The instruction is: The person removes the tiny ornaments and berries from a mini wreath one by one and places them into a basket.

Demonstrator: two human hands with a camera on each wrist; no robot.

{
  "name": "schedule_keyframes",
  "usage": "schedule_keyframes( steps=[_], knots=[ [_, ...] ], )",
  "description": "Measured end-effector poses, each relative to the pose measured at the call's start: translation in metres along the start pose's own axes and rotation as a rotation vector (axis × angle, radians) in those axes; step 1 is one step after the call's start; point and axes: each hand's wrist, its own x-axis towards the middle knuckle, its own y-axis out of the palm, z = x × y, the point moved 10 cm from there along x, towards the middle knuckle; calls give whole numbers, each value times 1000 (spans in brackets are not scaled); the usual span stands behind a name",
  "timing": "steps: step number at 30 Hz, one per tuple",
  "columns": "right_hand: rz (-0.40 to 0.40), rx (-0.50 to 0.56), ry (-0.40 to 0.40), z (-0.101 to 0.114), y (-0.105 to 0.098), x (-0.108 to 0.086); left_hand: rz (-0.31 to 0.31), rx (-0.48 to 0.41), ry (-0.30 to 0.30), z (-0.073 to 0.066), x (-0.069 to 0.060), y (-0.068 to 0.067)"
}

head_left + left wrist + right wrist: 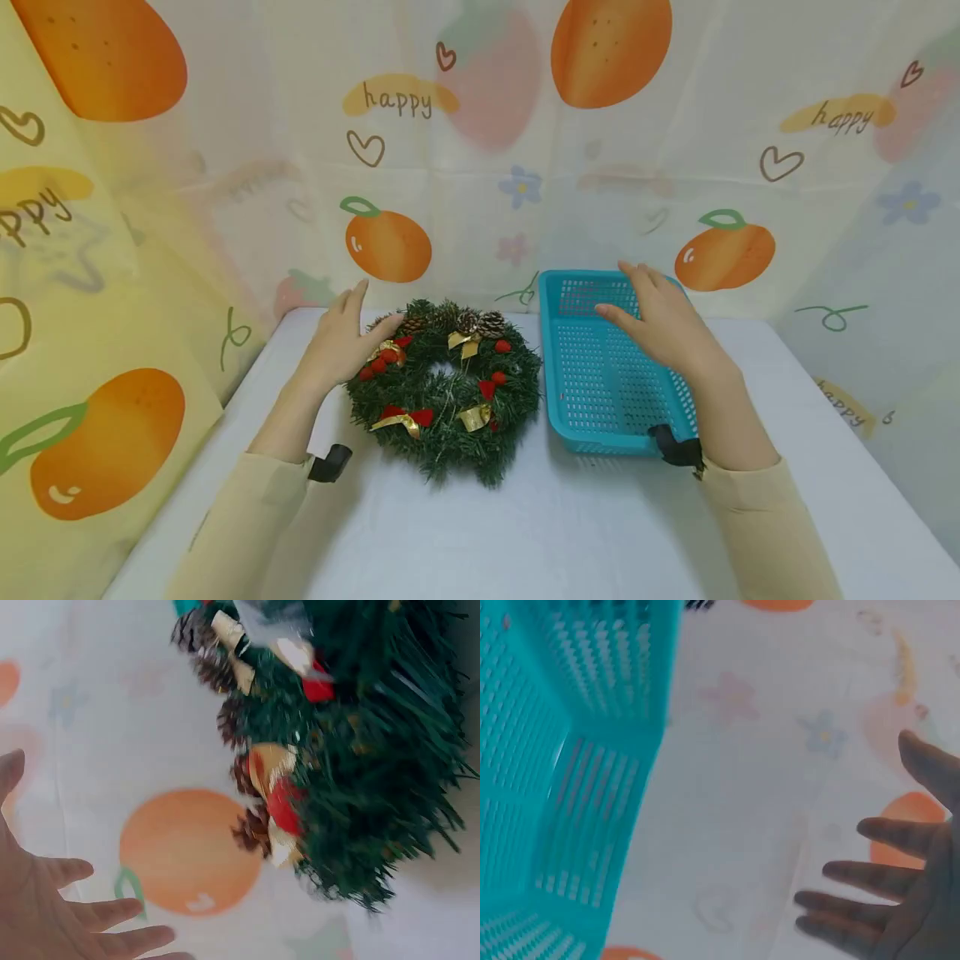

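A green Christmas wreath (450, 450) lies on the white table, trimmed with pine cones (491, 323), red berries and gold ribbon bows (475, 417). My left hand (341, 342) hovers at the wreath's left side, fingers spread and holding nothing; the left wrist view shows the wreath (352, 772) apart from the fingers. Right of the wreath stands a turquoise plastic basket (555, 400) with perforated walls; nothing shows inside it. Above its right side hangs my right hand (663, 321), fingers extended and nothing in it. In the right wrist view, a gap separates that hand (907, 885) from the basket (592, 787).
A printed curtain (465, 200) with oranges, hearts and "happy" lettering hangs behind the table and along both sides. White cloth covers the table (487, 542). Black straps (330, 463) sit at both wrists, by the beige sleeves.
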Motion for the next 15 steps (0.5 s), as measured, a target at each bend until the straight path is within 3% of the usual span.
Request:
schedule_keyframes(
  steps=[3,6,10,15],
  knots=[
    [-42,138,-34,13,3,-9,-6,-128,-53,26,-7,-3],
    [-70,346,-65,25,14,-16,19,-228,-121,52,-15,4],
    [-56,620,-69,40,41,-18,95,-417,-214,78,-28,27],
    [-28,963,-22,59,73,-12,157,-596,-272,92,-34,56]
  ],
)
